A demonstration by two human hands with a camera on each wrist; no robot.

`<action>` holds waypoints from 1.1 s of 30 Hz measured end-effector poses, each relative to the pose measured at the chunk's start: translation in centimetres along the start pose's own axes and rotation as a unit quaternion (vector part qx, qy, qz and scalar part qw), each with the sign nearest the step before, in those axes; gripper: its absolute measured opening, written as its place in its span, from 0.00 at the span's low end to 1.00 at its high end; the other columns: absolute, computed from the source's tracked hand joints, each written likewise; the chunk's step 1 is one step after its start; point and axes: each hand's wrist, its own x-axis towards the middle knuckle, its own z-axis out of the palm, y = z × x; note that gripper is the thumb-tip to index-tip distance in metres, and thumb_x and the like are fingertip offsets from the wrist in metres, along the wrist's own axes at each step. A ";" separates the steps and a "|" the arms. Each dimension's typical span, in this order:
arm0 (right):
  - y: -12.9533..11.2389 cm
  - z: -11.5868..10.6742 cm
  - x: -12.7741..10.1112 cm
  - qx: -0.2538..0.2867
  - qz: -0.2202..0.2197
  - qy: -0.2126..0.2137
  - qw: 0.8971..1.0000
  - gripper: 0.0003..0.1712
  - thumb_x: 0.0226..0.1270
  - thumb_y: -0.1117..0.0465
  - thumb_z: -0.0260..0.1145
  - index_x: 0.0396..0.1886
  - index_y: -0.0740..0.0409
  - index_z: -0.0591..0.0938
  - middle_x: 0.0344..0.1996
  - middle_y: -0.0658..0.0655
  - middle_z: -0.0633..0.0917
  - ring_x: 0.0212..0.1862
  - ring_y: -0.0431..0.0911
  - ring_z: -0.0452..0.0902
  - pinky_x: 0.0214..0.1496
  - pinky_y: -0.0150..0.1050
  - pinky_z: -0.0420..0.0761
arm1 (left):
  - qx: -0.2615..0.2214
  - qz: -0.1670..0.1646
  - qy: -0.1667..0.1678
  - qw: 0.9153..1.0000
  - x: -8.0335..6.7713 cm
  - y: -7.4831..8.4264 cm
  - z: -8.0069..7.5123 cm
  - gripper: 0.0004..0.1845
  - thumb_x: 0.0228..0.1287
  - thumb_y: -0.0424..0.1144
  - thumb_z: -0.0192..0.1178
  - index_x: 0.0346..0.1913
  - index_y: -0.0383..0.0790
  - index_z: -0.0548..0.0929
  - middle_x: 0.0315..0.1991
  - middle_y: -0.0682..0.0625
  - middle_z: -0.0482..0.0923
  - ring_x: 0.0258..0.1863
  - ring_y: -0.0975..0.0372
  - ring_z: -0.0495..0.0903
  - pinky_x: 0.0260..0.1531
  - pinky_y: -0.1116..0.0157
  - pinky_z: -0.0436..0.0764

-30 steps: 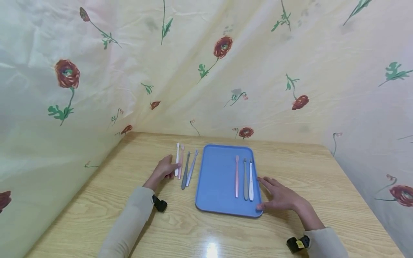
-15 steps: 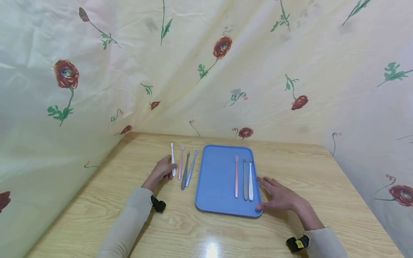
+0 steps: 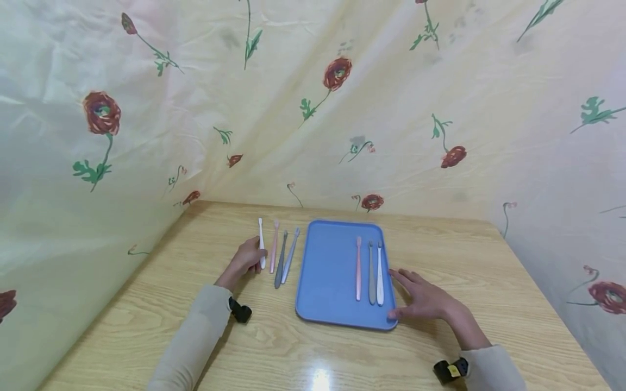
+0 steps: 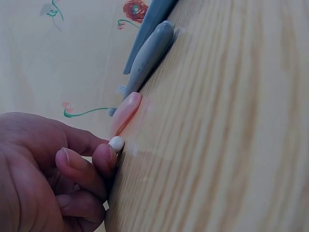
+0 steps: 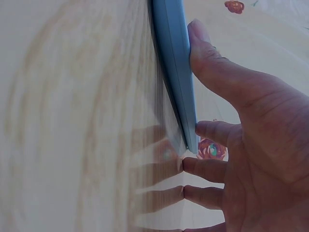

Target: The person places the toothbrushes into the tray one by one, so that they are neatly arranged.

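My left hand (image 3: 246,257) pinches a white toothbrush (image 3: 261,241) by its handle, low at the table, with the bristle end pointing away. In the left wrist view only the rounded white handle end shows between thumb and fingers. Just right of it lie a pink toothbrush (image 3: 274,250), a dark grey toothbrush (image 3: 280,266) and a pale lavender toothbrush (image 3: 290,258). My right hand (image 3: 424,297) is spread at the right edge of a blue tray (image 3: 327,277), its thumb and fingertips touching the rim. On the tray lie a pink toothbrush (image 3: 358,271), a grey toothbrush (image 3: 372,279) and a white toothbrush (image 3: 380,282), side by side.
Everything lies on a light wood-grain table (image 3: 288,347). A flowered cloth (image 3: 274,108) hangs behind and along both sides. Black wrist cameras sit on both of my wrists, below the beige sleeves (image 3: 193,331).
My left hand has shifted the white toothbrush slightly left, apart from the pink one, and then stayed there. The right hand and tray have not moved.
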 end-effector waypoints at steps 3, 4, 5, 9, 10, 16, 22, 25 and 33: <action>0.1 0.1 0.0 0.004 0.002 0.000 1.000 0.64 0.50 0.32 0.74 0.78 0.60 0.59 0.73 0.79 0.60 0.72 0.79 0.54 0.62 0.76 0.68 | -0.006 0.002 0.003 1.000 -0.1 0.0 0.0 0.27 0.68 0.30 0.51 0.69 0.30 0.67 0.11 0.50 0.72 0.07 0.65 0.68 0.07 0.72 0.66; 0.1 0.1 0.1 0.005 0.003 0.000 1.000 0.64 0.50 0.32 0.74 0.78 0.60 0.59 0.73 0.79 0.60 0.72 0.79 0.54 0.62 0.76 0.67 | -0.007 0.002 0.004 1.000 -0.1 0.0 0.0 0.26 0.68 0.30 0.50 0.69 0.30 0.67 0.11 0.50 0.72 0.07 0.65 0.68 0.07 0.72 0.66; 0.1 0.1 0.1 0.006 0.002 0.001 1.000 0.64 0.51 0.32 0.74 0.78 0.60 0.59 0.73 0.79 0.60 0.72 0.79 0.54 0.62 0.76 0.67 | -0.009 0.003 0.006 1.000 -0.1 0.0 0.0 0.26 0.68 0.30 0.50 0.68 0.30 0.67 0.11 0.49 0.72 0.07 0.65 0.68 0.07 0.72 0.66; 0.1 0.2 0.1 0.010 0.002 0.000 1.000 0.63 0.51 0.32 0.74 0.78 0.59 0.59 0.73 0.79 0.60 0.72 0.79 0.54 0.63 0.76 0.67 | -0.012 -0.004 0.009 1.000 0.1 0.0 0.0 0.25 0.68 0.30 0.50 0.67 0.30 0.67 0.11 0.49 0.73 0.07 0.65 0.68 0.06 0.72 0.66; 0.1 0.2 0.1 0.010 0.003 0.000 1.000 0.63 0.51 0.32 0.74 0.78 0.59 0.59 0.73 0.79 0.60 0.73 0.78 0.54 0.63 0.76 0.67 | -0.011 -0.005 0.010 1.000 0.1 0.0 -0.1 0.23 0.68 0.30 0.50 0.65 0.29 0.68 0.11 0.49 0.73 0.07 0.65 0.68 0.06 0.72 0.66; 0.1 0.2 0.2 0.011 0.010 -0.003 1.000 0.64 0.50 0.30 0.73 0.79 0.59 0.59 0.74 0.78 0.59 0.73 0.78 0.53 0.64 0.76 0.66 | -0.012 -0.010 0.011 1.000 0.1 -0.1 -0.1 0.20 0.69 0.30 0.49 0.62 0.30 0.70 0.11 0.49 0.73 0.07 0.65 0.69 0.07 0.71 0.66; 0.2 0.3 0.2 0.006 0.009 -0.002 1.000 0.64 0.50 0.30 0.73 0.78 0.58 0.59 0.73 0.78 0.60 0.73 0.78 0.54 0.63 0.76 0.67 | -0.015 -0.006 0.013 1.000 -0.1 0.0 -0.2 0.15 0.69 0.30 0.48 0.56 0.30 0.71 0.11 0.49 0.72 0.07 0.65 0.69 0.06 0.71 0.66; 0.2 0.3 0.2 0.005 0.008 -0.003 1.000 0.64 0.50 0.30 0.73 0.79 0.59 0.59 0.73 0.78 0.60 0.73 0.78 0.54 0.63 0.76 0.67 | -0.017 -0.007 0.013 1.000 -0.2 0.0 -0.1 0.13 0.69 0.30 0.48 0.53 0.31 0.72 0.11 0.50 0.72 0.07 0.65 0.68 0.06 0.72 0.66; 0.1 0.1 0.2 0.004 0.007 -0.006 1.000 0.63 0.51 0.31 0.73 0.78 0.60 0.59 0.73 0.79 0.60 0.73 0.78 0.54 0.63 0.76 0.67 | -0.022 -0.004 0.016 1.000 -0.1 -0.2 -0.3 0.09 0.70 0.31 0.48 0.49 0.32 0.72 0.12 0.49 0.72 0.07 0.65 0.68 0.06 0.72 0.66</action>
